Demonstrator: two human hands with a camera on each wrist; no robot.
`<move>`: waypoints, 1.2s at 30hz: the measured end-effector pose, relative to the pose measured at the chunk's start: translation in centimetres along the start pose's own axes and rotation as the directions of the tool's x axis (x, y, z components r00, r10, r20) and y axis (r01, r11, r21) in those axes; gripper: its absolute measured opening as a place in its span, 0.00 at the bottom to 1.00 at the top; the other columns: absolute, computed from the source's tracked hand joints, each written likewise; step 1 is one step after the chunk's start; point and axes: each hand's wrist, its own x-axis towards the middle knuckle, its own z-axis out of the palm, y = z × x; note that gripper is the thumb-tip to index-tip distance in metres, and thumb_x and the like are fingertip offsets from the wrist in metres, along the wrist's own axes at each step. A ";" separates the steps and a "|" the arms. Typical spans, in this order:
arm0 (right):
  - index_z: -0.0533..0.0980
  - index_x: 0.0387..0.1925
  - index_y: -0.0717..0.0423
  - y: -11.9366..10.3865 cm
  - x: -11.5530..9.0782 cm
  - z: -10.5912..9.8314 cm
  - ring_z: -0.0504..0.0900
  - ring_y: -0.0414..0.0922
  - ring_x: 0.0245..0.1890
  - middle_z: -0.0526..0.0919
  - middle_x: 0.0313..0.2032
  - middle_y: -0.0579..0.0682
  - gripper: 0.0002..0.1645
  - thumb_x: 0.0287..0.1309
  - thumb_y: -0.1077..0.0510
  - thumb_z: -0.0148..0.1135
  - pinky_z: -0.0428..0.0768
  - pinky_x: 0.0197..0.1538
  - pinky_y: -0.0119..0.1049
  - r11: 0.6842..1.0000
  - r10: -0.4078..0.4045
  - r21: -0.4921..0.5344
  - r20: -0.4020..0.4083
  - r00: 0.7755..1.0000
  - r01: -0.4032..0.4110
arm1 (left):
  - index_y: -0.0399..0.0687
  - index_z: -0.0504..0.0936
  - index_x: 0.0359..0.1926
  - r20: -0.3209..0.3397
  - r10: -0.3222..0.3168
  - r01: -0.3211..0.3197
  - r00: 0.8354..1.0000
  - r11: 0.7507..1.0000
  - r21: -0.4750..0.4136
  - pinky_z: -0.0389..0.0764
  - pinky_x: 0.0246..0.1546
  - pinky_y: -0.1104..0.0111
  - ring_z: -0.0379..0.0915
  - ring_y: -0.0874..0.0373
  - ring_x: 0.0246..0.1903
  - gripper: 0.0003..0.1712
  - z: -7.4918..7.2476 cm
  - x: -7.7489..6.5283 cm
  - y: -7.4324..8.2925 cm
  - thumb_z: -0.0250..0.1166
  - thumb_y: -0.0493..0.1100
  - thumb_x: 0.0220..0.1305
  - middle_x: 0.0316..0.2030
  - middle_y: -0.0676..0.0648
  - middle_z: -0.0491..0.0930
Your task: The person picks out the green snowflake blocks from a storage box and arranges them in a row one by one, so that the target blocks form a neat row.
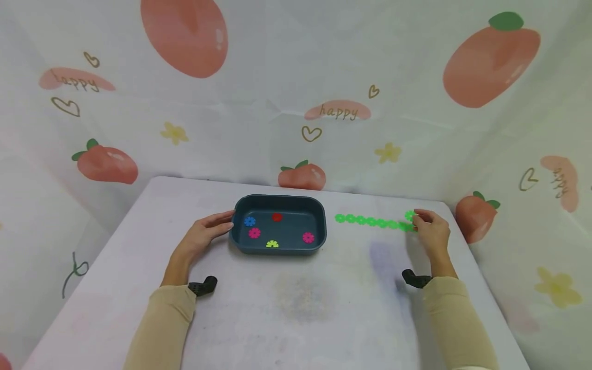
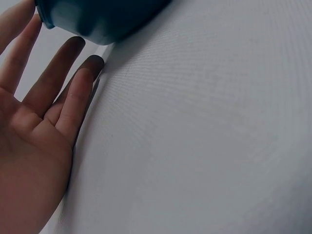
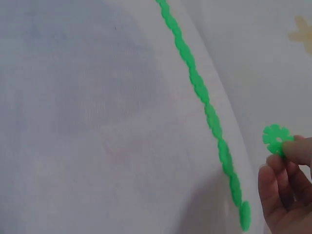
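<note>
My left hand is at the left end of a dark blue rectangular tray, its fingers mostly straight and touching the rim. The left wrist view shows the spread palm and fingers beside the tray wall. My right hand pinches a green notched plastic disc between thumb and fingertips, above the table's right side. Below it lies a row of several green discs, running from near the tray towards the right hand. A green disc is at the row's near end in the right wrist view.
Inside the tray lie a blue disc, a red disc, two pink discs and a yellow disc. A white cloth covers the table. Behind it hangs a fruit-printed curtain.
</note>
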 end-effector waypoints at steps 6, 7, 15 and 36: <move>0.78 0.63 0.56 1.4 1.3 -1.4 0.78 0.22 0.23 0.75 0.24 0.23 0.24 0.70 0.52 0.58 0.77 0.29 0.18 0.995 0.086 0.045 -0.042 0.995 -0.084 | 0.54 0.70 0.74 0.001 0.004 -0.004 1.000 1.000 0.010 0.62 0.78 0.50 0.62 0.47 0.75 0.40 0.1 -0.1 0.3 0.70 0.59 0.65 0.74 0.44 0.68; 0.77 0.64 0.57 1.5 1.5 -1.7 0.78 0.22 0.22 0.75 0.23 0.23 0.24 0.70 0.53 0.59 0.77 0.28 0.18 0.993 0.101 0.065 -0.048 0.994 -0.098 | 0.54 0.70 0.74 0.001 0.005 -0.005 1.000 1.000 0.011 0.62 0.78 0.50 0.62 0.47 0.75 0.40 0.1 -0.1 0.4 0.70 0.59 0.65 0.74 0.44 0.68; 0.75 0.65 0.63 2.0 2.2 -3.3 0.78 0.25 0.18 0.75 0.17 0.24 0.26 0.69 0.57 0.57 0.76 0.26 0.18 0.974 0.178 0.150 -0.064 0.982 -0.167 | 0.54 0.70 0.74 -0.003 0.000 0.000 1.000 1.000 -0.008 0.63 0.77 0.53 0.64 0.50 0.73 0.40 0.0 0.1 0.7 0.71 0.58 0.64 0.74 0.45 0.69; 0.79 0.59 0.62 5.1 3.2 -3.8 0.74 0.55 0.58 0.82 0.50 0.60 0.24 0.68 0.54 0.55 0.67 0.39 0.31 0.958 0.204 -0.183 -0.110 0.973 -0.221 | 0.54 0.71 0.73 -0.016 -0.023 0.022 1.000 1.000 -0.014 0.65 0.76 0.52 0.65 0.50 0.72 0.39 0.2 0.1 0.4 0.71 0.57 0.65 0.74 0.43 0.69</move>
